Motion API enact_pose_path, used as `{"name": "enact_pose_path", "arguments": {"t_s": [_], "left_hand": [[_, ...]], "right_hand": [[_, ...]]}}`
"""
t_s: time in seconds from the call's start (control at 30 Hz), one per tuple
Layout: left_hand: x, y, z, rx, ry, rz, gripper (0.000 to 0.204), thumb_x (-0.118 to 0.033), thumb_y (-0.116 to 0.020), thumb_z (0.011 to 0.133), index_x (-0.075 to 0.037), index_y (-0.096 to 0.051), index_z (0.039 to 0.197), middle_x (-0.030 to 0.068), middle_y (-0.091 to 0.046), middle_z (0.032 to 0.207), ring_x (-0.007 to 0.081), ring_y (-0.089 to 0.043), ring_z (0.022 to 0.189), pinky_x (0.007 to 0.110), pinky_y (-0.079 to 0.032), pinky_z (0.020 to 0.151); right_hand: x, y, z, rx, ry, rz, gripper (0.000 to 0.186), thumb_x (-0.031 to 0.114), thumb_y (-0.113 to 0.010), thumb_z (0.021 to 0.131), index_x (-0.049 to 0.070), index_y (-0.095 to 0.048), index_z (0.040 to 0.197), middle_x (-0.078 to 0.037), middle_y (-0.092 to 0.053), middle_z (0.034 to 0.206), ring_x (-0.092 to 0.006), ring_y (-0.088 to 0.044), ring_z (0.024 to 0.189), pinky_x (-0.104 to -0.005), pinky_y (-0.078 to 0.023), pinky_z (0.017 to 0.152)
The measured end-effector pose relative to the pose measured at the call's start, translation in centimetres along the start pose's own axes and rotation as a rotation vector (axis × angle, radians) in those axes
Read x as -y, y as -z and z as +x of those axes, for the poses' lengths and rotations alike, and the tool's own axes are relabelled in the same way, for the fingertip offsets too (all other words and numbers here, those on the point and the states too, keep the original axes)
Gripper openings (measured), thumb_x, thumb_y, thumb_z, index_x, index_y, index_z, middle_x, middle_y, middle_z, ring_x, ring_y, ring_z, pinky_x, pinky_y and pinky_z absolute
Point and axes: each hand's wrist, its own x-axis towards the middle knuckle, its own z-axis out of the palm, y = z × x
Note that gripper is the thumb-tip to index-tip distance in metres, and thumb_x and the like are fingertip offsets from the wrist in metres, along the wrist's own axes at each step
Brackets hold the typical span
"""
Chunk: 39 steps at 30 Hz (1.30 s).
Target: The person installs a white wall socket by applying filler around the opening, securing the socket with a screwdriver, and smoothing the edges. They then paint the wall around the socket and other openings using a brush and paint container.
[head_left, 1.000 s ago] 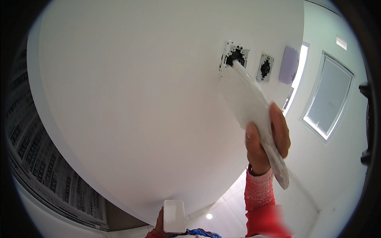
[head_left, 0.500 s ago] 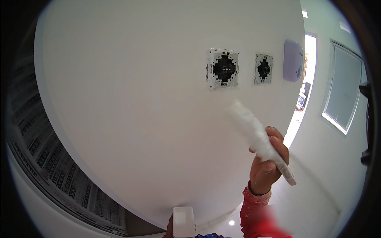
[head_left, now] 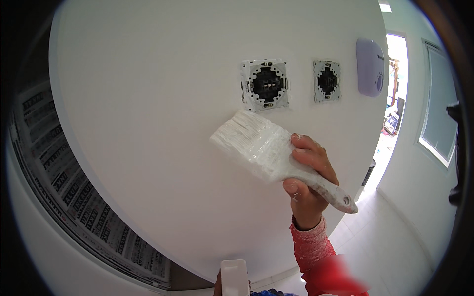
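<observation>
A wide paintbrush (head_left: 266, 150), coated in white paint, is gripped by its handle in my right hand (head_left: 308, 204). Its bristles point up and left, against or close to the white wall (head_left: 148, 123), just below the larger uncovered electrical fitting (head_left: 268, 85); I cannot tell whether they touch. Paint specks mark the fingers and the red sleeve. At the lower edge, my left hand (head_left: 217, 286) is closed around a small white rectangular tub (head_left: 234, 276); most of that hand is hidden behind it.
A second uncovered fitting (head_left: 327, 81) and a pale rounded box (head_left: 370, 67) are mounted further right on the wall. Beyond the wall's edge are a bright doorway (head_left: 395, 84) and a window (head_left: 438, 103). Printed sheeting (head_left: 98, 217) lies along the left.
My right hand has moved left and slightly up, turning the brush so its broad face shows. My view has shifted a little. My left hand still holds the tub.
</observation>
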Motion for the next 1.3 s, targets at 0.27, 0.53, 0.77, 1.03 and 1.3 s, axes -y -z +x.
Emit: {"name": "enact_pose_path", "arguments": {"t_s": [0.27, 0.53, 0.77, 1.03, 1.3], "left_hand": [[0.2, -0.4, 0.5, -0.009, 0.017, 0.053, 0.074, -0.07, -0.052, 0.091, -0.012, -0.057, 0.137, 0.0127, -0.072, 0.106, 0.0305, -0.072, 0.087, 0.054, -0.061, 0.072], [0.4, -1.4, 0.6, 0.009, 0.065, 0.051, 0.073, -0.069, -0.052, 0.092, -0.011, -0.058, 0.136, 0.0117, -0.072, 0.105, 0.0299, -0.073, 0.086, 0.051, -0.062, 0.071], [0.8, -2.2, 1.3, -0.013, 0.075, 0.077, 0.075, -0.071, -0.05, 0.092, -0.01, -0.058, 0.135, 0.014, -0.072, 0.101, 0.0303, -0.073, 0.084, 0.052, -0.062, 0.071], [1.0, -3.1, 1.8, -0.053, 0.132, 0.05, 0.077, -0.072, -0.049, 0.091, -0.009, -0.059, 0.134, 0.0158, -0.072, 0.1, 0.0312, -0.073, 0.084, 0.053, -0.061, 0.07], [1.3, -3.1, 1.9, 0.045, 0.082, 0.076, 0.079, -0.072, -0.049, 0.092, -0.008, -0.056, 0.138, 0.0172, -0.072, 0.103, 0.0322, -0.072, 0.086, 0.053, -0.061, 0.071]], "right_hand": [[0.6, 3.0, 0.6, -0.146, -0.059, -0.088, 0.055, 0.041, -0.087, 0.076, -0.001, -0.068, 0.107, -0.021, -0.067, 0.12, -0.0339, -0.065, 0.112, -0.0445, -0.052, 0.097], [0.2, 2.2, 1.3, 0.043, -0.068, 0.078, 0.051, 0.026, -0.09, 0.073, -0.001, -0.069, 0.111, -0.02, -0.067, 0.121, -0.0324, -0.064, 0.115, -0.0415, -0.05, 0.099], [-0.9, 4.8, 2.3, 0.01, -0.031, -0.018, 0.049, 0.025, -0.09, 0.074, -0.001, -0.07, 0.11, -0.019, -0.068, 0.121, -0.0315, -0.064, 0.113, -0.0413, -0.051, 0.098], [-0.2, 5.7, 2.6, 0.016, -0.035, 0.067, 0.049, 0.029, -0.089, 0.076, -0.001, -0.07, 0.11, -0.019, -0.067, 0.121, -0.0324, -0.064, 0.114, -0.0431, -0.051, 0.1], [-1.8, 5.7, 3.6, 0.11, -0.027, 0.058, 0.049, 0.025, -0.09, 0.074, -0.001, -0.07, 0.111, -0.017, -0.068, 0.118, -0.0303, -0.064, 0.114, -0.04, -0.051, 0.098]]}}
